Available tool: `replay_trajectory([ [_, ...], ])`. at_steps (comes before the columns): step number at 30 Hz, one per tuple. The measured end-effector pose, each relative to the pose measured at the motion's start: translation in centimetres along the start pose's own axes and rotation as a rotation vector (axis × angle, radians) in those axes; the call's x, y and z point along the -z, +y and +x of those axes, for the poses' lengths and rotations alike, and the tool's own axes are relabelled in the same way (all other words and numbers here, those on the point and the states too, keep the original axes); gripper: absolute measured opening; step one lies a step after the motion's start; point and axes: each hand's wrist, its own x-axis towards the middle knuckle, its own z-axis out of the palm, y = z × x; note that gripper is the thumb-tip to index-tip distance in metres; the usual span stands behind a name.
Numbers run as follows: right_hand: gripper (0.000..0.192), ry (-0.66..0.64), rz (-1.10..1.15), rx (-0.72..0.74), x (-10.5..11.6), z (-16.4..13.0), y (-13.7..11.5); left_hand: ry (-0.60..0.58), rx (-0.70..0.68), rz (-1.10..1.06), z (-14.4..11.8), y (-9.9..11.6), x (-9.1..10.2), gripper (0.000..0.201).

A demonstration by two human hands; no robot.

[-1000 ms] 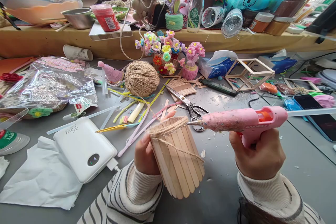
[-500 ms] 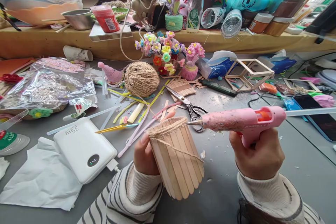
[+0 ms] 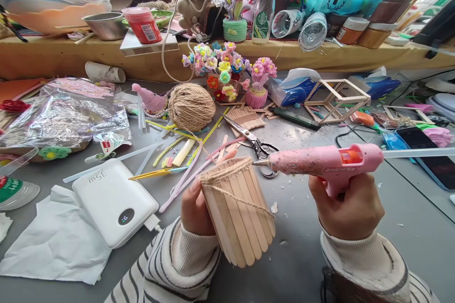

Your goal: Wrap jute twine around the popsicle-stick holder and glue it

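My left hand [image 3: 195, 208] grips a tilted cup-shaped holder made of popsicle sticks [image 3: 241, 222]; some of its fingers are hidden behind it. Jute twine [image 3: 227, 173] runs round the holder's upper rim, and a loose length slants down across the sticks. A pink hot glue gun [image 3: 320, 161] is held in my right hand [image 3: 350, 208], fingers wrapped round the handle. Its metal nozzle points left, at the twine near the rim's right side; whether it touches I cannot tell. A clear glue stick [image 3: 419, 152] juts from its back.
Behind the holder lie scissors [image 3: 258, 144], a ball of jute twine [image 3: 192, 106] and loose popsicle sticks [image 3: 245, 120]. A white power bank [image 3: 115, 203] rests at left on the grey table. Toward the right are a wooden stick frame [image 3: 337, 102] and a phone [image 3: 428, 156].
The glue gun and my right hand have shifted very slightly left and up. The holder in my left hand has hardly moved.
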Motion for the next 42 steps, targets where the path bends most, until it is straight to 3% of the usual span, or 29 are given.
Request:
replay_trajectory([
  [7, 0.03, -0.025, 0.008, -0.148, -1.2, 1.1, 0.8, -0.013, -0.002, 0.044, 0.1, 0.1, 0.1, 0.067],
  [10, 0.035, -0.096, 0.074, -0.187, -2.2, 1.6, 2.2, -0.001, -0.021, 0.048, 0.2, 0.0, 0.0, 0.064],
  [18, 0.042, -0.298, 0.149, -0.486, -4.7, 2.1, 4.5, -0.012, -0.03, 0.04, 0.4, -0.4, 0.1, 0.063],
  [25, 0.045, -0.448, -0.026, -0.366, -7.1, 1.5, 7.1, -0.019, -0.061, 0.058, 0.5, -0.4, 0.2, 0.064],
  [28, 0.049, -0.42, -0.122, -0.288, -7.3, 1.5, 7.5, -0.018, -0.058, 0.051, 0.5, -0.5, 0.1, 0.062],
  [30, 0.048, -0.344, -0.086, -0.243, -6.5, 1.8, 6.6, -0.018, -0.074, 0.052, 0.5, -0.6, 0.0, 0.059],
  [32, 0.039, -0.268, 0.117, -0.149, -4.9, 2.3, 4.6, -0.016, -0.094, 0.058, 0.5, -0.7, 0.0, 0.056],
  [36, 0.031, -0.52, 0.747, 0.043, -0.9, 2.7, -0.6, -0.006, -0.115, 0.081, 0.5, -0.9, 0.2, 0.058],
  [39, 0.034, -0.597, 0.85, 0.107, 0.8, 2.6, -3.1, -0.018, -0.116, 0.098, 0.5, -0.9, 0.2, 0.065],
  [42, 0.018, -0.601, 0.829, 0.141, 1.2, 2.5, -3.8, -0.033, -0.082, 0.101, 0.6, -0.9, 0.3, 0.07],
])
